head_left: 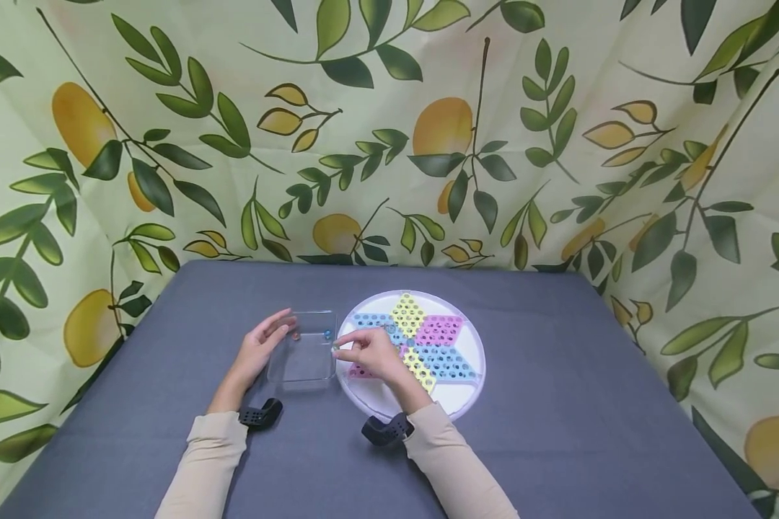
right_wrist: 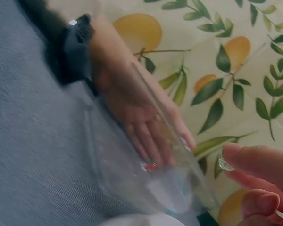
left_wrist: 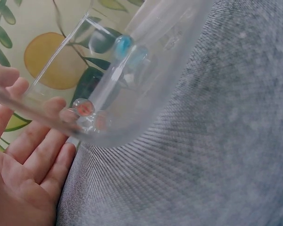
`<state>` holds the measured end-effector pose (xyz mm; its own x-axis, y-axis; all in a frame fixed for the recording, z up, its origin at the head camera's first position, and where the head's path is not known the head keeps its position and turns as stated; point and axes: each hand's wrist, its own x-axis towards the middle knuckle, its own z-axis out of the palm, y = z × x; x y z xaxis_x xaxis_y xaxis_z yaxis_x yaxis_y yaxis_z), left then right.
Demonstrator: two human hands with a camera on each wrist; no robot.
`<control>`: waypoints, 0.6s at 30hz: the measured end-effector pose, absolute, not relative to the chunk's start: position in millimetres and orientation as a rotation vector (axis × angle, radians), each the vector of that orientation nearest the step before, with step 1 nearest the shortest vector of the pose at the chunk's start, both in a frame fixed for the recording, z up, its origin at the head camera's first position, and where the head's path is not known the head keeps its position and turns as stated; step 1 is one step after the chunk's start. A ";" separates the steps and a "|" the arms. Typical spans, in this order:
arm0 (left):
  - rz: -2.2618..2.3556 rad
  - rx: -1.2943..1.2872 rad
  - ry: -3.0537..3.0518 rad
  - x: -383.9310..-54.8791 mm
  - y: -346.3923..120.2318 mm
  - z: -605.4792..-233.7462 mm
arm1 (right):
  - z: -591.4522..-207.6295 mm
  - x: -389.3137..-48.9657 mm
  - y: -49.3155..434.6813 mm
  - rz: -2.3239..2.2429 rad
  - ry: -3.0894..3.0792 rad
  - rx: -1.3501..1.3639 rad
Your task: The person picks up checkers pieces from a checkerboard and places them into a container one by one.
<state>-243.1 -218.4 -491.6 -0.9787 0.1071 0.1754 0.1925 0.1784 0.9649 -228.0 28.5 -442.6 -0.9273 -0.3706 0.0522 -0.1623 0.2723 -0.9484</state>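
Right hand (head_left: 378, 355) extended to mid-frame, marble (right_wrist: 225, 163) pinched between thumb and finger | left hand (head_left: 257, 352) held with fingers loosely extended at left of clear box (head_left: 301, 380) | pinched marble seen as small, glassy, greenish-clear, positioned near box's right edge, left of frame centre

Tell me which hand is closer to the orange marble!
Left. The left hand is close by the orange marble in the clear box; the right hand is farther, at the box's opposite side.
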 end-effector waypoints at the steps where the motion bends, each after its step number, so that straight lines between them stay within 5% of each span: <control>1: -1.950 -0.301 -2.358 -243.0 -218.6 -491.8 | -444.2 -226.7 26.2 -1.725 2.345 -0.489; 18: -1.922 -0.265 -2.416 -242.6 -220.4 -491.9 | -451.0 -219.8 17.2 -1.715 2.308 -0.484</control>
<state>-242.6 -220.4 -491.9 -0.9844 0.1068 0.1396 0.1601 0.2163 0.9631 -219.8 17.2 -451.0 -0.9202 -0.3912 0.0159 -0.1281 0.2623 -0.9565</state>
